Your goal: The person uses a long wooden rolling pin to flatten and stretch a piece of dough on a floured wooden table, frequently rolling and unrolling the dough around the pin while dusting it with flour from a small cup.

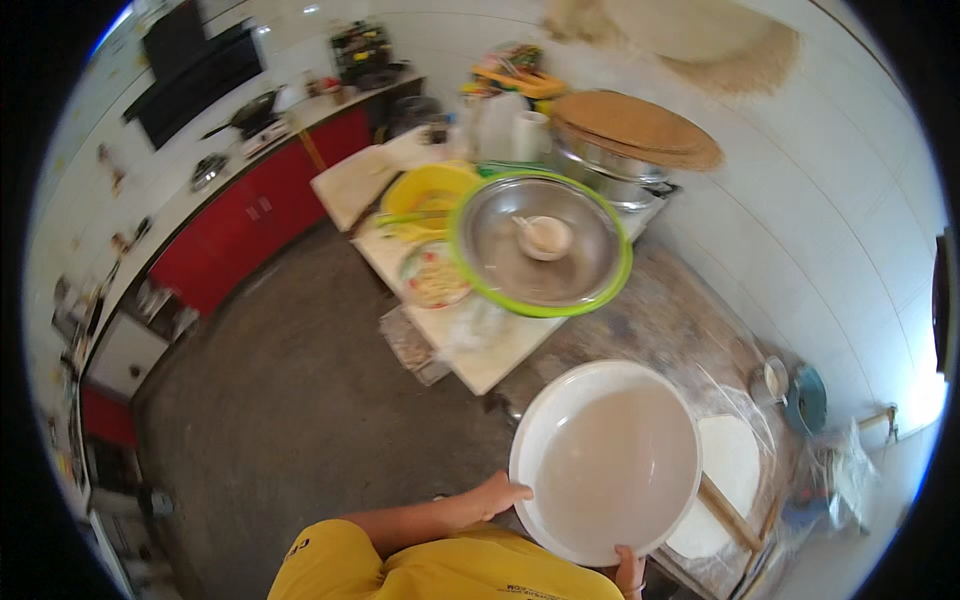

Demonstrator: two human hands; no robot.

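My left hand (498, 494) grips the rim of a large white plastic basin (610, 460) on its left side, thumb over the edge. At the near right my right hand (629, 570) holds the same rim, its thumb showing and the other fingers hidden below. The basin is tilted toward me, and I make out no contents in it. Just right of it lies a flat white round sheet of dough (738, 460) on plastic film. A wooden rolling pin (732, 512) rests across the sheet, its left end hidden by the basin.
On the pale table ahead sit a steel bowl (490, 265) nested in a green basin, a yellow basin (445, 180) and a patterned plate of food (437, 275). Behind stands a steel pot under a round brown lid (640, 125). Red cabinets (235, 235) line the left; a tiled wall bounds the right.
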